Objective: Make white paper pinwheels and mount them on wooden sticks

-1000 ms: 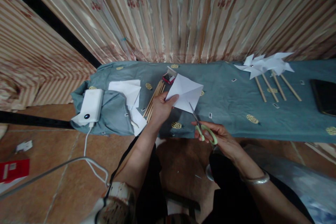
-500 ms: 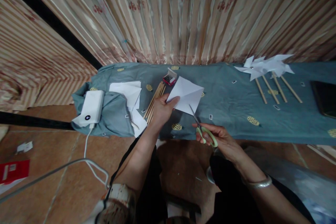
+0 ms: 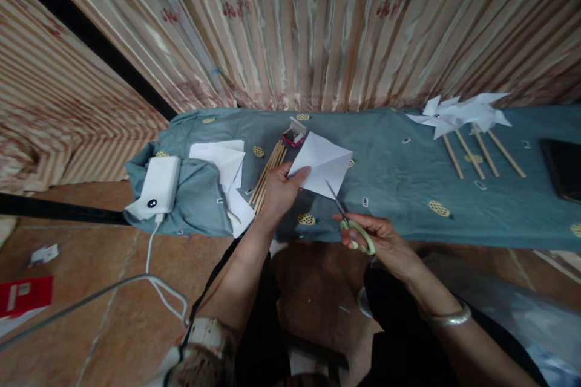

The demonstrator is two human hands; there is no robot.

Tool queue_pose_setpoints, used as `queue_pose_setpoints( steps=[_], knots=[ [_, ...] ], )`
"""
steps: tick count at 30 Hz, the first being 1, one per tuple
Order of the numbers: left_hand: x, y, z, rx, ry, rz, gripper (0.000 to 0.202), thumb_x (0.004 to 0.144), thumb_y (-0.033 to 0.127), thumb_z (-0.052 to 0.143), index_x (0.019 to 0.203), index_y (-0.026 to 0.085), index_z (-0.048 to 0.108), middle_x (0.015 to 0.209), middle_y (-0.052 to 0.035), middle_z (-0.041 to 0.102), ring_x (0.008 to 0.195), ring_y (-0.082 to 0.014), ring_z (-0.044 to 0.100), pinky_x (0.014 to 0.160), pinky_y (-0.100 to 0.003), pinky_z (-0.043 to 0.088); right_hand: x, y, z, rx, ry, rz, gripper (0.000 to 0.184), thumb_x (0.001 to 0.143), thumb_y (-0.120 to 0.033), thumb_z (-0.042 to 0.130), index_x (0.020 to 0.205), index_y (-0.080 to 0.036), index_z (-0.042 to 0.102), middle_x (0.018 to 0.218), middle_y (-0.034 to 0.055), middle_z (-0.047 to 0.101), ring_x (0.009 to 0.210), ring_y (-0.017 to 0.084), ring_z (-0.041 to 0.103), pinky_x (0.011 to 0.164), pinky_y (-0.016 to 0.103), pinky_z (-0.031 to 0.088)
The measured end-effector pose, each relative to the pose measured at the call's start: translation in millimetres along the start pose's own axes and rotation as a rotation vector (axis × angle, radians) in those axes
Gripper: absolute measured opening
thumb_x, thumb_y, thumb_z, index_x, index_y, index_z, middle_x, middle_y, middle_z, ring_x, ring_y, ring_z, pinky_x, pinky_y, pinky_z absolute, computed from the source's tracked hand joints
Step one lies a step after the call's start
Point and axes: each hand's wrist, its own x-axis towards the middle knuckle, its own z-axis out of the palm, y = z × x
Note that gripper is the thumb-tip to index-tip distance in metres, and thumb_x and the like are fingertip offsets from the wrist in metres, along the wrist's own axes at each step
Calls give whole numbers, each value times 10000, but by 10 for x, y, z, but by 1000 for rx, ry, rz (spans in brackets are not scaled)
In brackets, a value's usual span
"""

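Observation:
A square sheet of white paper (image 3: 324, 160) with creases is pinched at its left corner by my left hand (image 3: 282, 190), thumb on top. My right hand (image 3: 374, 234) is closed round the green handles of a pair of scissors (image 3: 344, 216). The blades reach over the paper's lower edge, their tips on the sheet. Beside my left hand lies a bundle of wooden sticks (image 3: 267, 178). Just behind the paper stands a small open red box (image 3: 294, 135) with small dark pieces inside.
Several white paper pinwheels on sticks (image 3: 467, 115) lie at the right, near a dark flat device (image 3: 563, 166). More white paper (image 3: 227, 160) and a cabled white power bank (image 3: 160, 184) rest at the left of the cloth-covered table (image 3: 390, 163). A curtain (image 3: 318, 30) hangs behind.
The scissors' handles have drawn slightly closer together in my right hand. My left hand and the paper have stayed in place.

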Motion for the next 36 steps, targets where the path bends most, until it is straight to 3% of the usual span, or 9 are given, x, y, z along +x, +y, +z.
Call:
queue_pose_setpoints(
  steps=[6, 12, 24, 36],
  knots=[
    [-6, -9, -5, 9, 0, -6, 255, 696, 376, 715, 615, 155, 619, 503, 39, 503, 457, -88, 426, 423, -214, 316, 8, 4, 26, 51, 43, 38, 500, 537, -499, 860, 938, -212, 779, 609, -12, 614, 538, 82, 508, 516, 231, 424],
    [-40, -9, 42, 20, -54, -41, 287, 686, 402, 709, 598, 155, 590, 495, 39, 493, 456, -86, 414, 429, -217, 293, 0, -9, 17, -4, 42, 16, 493, 579, -524, 830, 958, -214, 774, 638, 0, 636, 550, 84, 501, 526, 227, 442],
    [-66, 8, 56, 16, -60, -50, 266, 687, 387, 701, 609, 155, 598, 495, 37, 497, 466, -94, 418, 438, -222, 291, 6, -16, 29, 51, 80, 27, 473, 537, -494, 857, 913, -219, 781, 591, -10, 639, 525, 84, 525, 512, 226, 462],
    [-93, 19, 87, 13, -76, -67, 259, 687, 376, 688, 601, 156, 581, 508, 39, 490, 479, -92, 413, 457, -220, 295, 8, 50, -9, -7, 61, -33, 466, 612, -499, 816, 974, -209, 767, 601, -8, 621, 530, 93, 518, 516, 242, 462]
  ],
)
